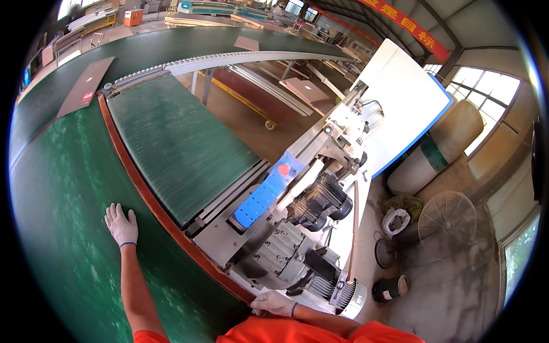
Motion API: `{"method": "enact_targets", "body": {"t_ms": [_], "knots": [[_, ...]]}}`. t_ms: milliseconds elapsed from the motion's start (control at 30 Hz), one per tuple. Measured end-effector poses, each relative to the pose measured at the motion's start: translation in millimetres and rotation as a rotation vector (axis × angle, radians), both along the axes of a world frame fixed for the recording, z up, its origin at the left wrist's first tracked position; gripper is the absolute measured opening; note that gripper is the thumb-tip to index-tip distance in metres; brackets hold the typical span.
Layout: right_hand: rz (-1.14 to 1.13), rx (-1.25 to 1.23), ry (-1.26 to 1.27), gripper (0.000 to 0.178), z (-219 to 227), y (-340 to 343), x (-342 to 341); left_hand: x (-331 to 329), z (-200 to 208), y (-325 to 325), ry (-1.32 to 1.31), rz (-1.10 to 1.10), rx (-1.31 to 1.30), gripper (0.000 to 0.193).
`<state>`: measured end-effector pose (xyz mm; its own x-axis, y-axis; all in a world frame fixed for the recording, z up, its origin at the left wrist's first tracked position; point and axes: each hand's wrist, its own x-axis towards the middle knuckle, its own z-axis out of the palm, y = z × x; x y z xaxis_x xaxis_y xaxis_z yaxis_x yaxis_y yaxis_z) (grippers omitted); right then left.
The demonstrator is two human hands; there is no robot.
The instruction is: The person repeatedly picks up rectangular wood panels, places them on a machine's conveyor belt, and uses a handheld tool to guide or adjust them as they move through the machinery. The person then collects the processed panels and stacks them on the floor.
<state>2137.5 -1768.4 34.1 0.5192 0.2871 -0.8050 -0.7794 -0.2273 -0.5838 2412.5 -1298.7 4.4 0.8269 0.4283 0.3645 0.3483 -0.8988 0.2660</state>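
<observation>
My left hand point(122, 225), in a white knit glove with a blue cuff, hovers over or rests on the green belt surface point(63, 188). Its fingers are spread and no object is in it. Close to my body, my right hand point(275, 303), gloved the same way, is closed with fingers curled at the lower end of the red-brown edge strip point(134, 171). What those fingers hold, if anything, is hidden. Beyond the strip stands a machine with a blue perforated panel point(256, 206), a red button point(283, 169) and dark motors point(321, 201).
A second green belt point(177, 143) runs beside the strip. One brown panel point(86, 86) with a red label lies at the far left, another point(246, 43) farther back. The machine's white cover point(400, 103) is raised. A fan point(448, 217) and black bucket point(390, 289) stand on the right.
</observation>
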Motion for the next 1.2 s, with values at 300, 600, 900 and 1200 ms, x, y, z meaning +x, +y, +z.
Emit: {"method": "enact_targets", "body": {"t_ms": [300,600,900,1200], "knots": [[0.155,-0.134,-0.156,0.034,3.9,-2.1,-2.5,-4.8,1.4,-26.0,-0.017,-0.059,-0.042,0.051],[0.249,-0.045,-0.276,0.034,-3.8,-7.8,-2.6,-56.4,-4.1,-72.2,-0.080,-0.152,-0.049,0.051],[0.246,0.058,-0.242,0.035,-7.8,-14.6,-8.8,-104.3,0.3,-103.5,-0.057,-0.175,-0.060,0.050],[0.291,0.093,-0.299,0.038,-19.1,-20.6,-12.0,-130.7,1.7,-113.0,-0.084,-0.188,-0.066,0.049]]}}
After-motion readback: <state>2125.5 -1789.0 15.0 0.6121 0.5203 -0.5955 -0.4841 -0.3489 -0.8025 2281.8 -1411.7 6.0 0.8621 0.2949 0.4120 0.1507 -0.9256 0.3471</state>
